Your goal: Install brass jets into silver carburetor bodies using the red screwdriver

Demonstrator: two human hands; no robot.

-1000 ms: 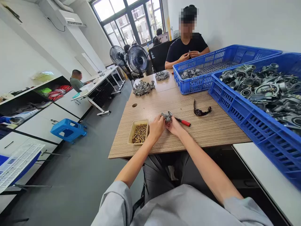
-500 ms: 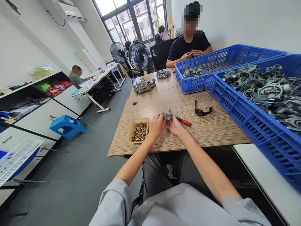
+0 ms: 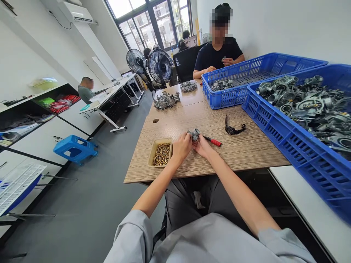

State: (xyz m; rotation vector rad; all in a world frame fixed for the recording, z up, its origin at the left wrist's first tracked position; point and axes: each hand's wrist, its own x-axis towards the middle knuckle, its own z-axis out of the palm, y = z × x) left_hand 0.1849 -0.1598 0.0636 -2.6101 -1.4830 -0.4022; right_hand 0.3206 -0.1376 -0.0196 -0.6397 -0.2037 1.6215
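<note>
Silver casting (image 3: 194, 135) clamped between left hand (image 3: 181, 148) and right hand (image 3: 202, 147), held just above wooden table (image 3: 246, 153); red screwdriver (image 3: 214, 142) just beside right hand, brass screws (image 3: 161, 154) in tray (image 3: 164, 139) near left hand. Across table, co-worker's hands (image 3: 227, 62) apart, together moments earlier.

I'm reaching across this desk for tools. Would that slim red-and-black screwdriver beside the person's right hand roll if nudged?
Probably yes: the slim red-and-black screwdriver looks round and lies on its side on the flat wood-grain tabletop. It seems light and stiff, so a small push might shift it.
</note>
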